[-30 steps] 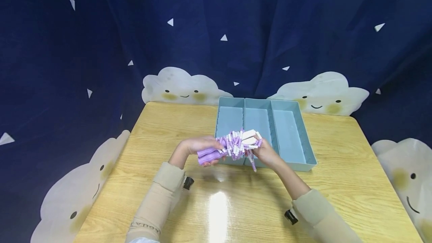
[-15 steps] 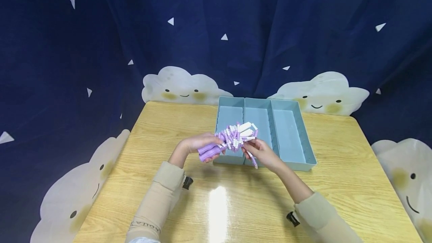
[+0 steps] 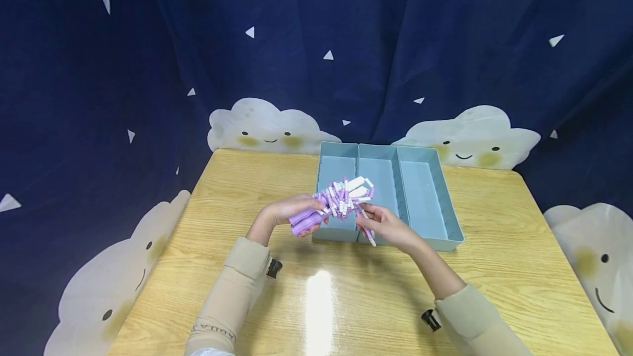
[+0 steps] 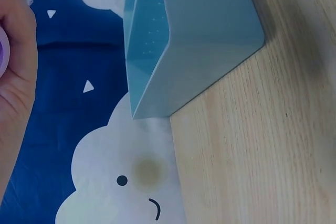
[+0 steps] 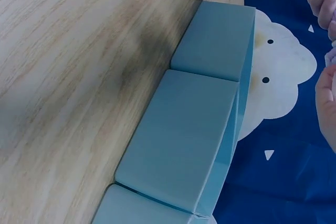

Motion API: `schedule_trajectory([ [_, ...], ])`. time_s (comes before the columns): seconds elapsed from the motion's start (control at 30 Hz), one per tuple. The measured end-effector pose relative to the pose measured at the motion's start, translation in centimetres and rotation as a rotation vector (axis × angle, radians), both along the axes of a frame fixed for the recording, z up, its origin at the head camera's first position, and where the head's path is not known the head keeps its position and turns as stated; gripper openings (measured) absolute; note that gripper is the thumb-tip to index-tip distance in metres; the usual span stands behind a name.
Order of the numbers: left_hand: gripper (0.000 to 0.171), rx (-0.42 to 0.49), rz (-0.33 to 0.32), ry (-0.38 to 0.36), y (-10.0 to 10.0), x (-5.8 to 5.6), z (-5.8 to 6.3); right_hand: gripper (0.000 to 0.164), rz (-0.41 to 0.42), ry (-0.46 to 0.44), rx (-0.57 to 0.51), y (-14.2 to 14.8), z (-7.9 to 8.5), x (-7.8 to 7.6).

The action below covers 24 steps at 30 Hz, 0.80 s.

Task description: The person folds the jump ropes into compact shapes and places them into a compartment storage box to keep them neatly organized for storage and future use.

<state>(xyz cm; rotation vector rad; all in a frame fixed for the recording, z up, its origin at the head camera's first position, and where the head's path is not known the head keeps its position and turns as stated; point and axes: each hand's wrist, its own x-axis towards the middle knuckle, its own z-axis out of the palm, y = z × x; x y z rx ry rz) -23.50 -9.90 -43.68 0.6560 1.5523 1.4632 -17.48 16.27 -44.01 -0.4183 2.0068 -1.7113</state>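
Observation:
A jump rope (image 3: 339, 200) with purple and white beads is wound in a bundle around its two handles, held up in front of the bins in the head view. My left hand (image 3: 299, 210) grips the purple handle ends, thumb on top. The white handle ends point up and to the right. My right hand (image 3: 389, 228) pinches a loose beaded strand that hangs below the bundle. At the left edge of the left wrist view, only part of the left hand (image 4: 18, 61) appears. The right wrist view catches part of the right hand (image 5: 326, 111) at its right edge.
Three light blue bins stand side by side on the wooden table (image 3: 257, 180): a left bin (image 3: 338, 169), a middle bin (image 3: 378, 172) and a right bin (image 3: 425, 202). Behind the table hangs a dark blue curtain (image 3: 296, 10) with clouds printed on it.
The right hand has come away from the white handle ends and down to the loose strand. The bundle has shifted slightly up and left, while the left hand keeps its hold.

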Motion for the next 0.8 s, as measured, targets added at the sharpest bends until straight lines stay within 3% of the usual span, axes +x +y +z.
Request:
schedule_trajectory([
  [0.33, 0.052, -0.016, 0.022, -0.009, -0.1, 0.0, -0.1, 0.07, 0.059, -0.014, -0.035, 0.1, 0.4, 0.2],
  [0.53, 0.046, -0.017, 0.031, -0.014, -0.1, 0.0, -0.1, 0.067, 0.06, -0.024, 0.014, 0.1, 0.8, 0.3],
  [0.8, 0.04, -0.009, 0.053, 0.023, 0.0, 0.6, 1.0, 0.039, -0.004, -0.021, 0.023, 0.3, 1.1, 0.3],
])
